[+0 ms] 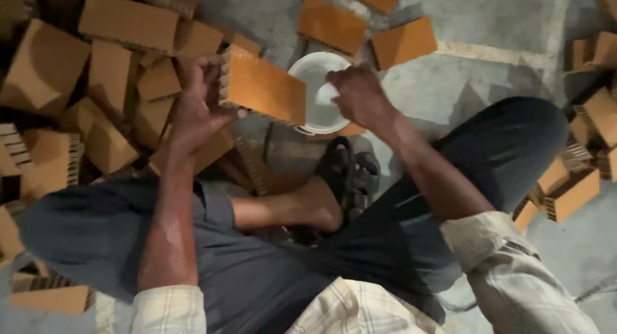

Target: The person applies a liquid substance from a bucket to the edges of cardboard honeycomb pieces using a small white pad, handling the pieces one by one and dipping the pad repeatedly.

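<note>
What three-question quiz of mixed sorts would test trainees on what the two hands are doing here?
1. True or false: the left hand grips an orange block.
2. What is the right hand over? A) white bowl B) sandal C) grey floor
3. Fill in: loose blocks are heaped on the person's ____ side.

Key: 1 true; 2 A; 3 left.

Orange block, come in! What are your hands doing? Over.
Left hand grips orange block. Right hand holds white cloth over white bowl. Nothing blocking.

Head camera, steep downward, close over lap.
</note>
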